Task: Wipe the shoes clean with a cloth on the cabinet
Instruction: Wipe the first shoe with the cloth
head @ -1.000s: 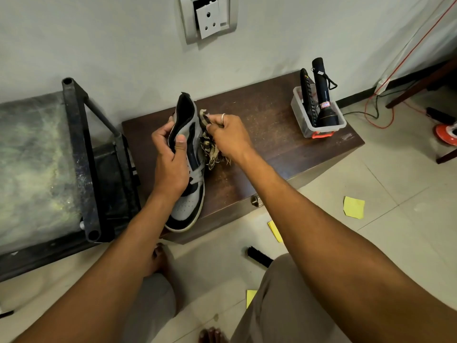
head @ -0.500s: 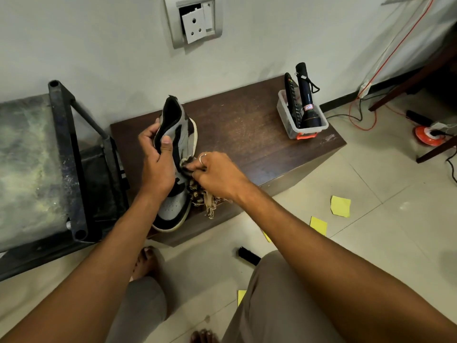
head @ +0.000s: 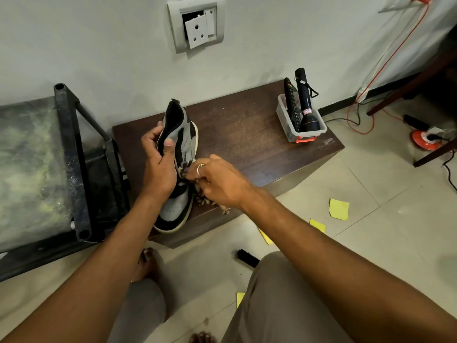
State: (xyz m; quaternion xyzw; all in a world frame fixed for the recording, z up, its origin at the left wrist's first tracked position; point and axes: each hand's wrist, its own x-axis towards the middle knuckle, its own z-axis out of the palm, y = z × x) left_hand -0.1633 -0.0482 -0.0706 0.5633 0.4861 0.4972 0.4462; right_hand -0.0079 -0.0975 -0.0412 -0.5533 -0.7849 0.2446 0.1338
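Head view: shoe (head: 174, 206) toe at cabinet (head: 247, 144) front edge

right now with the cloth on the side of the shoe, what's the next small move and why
Probably draw the cloth down the side of the shoe toward the toe. The right hand pinches it against the mid-side, the left hand grips the collar and steadies the shoe, and the toe end below is not yet covered.

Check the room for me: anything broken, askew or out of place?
Yes. The wall socket above the cabinet has its white plate tilted and loose in the frame. Yellow paper notes lie scattered on the floor.
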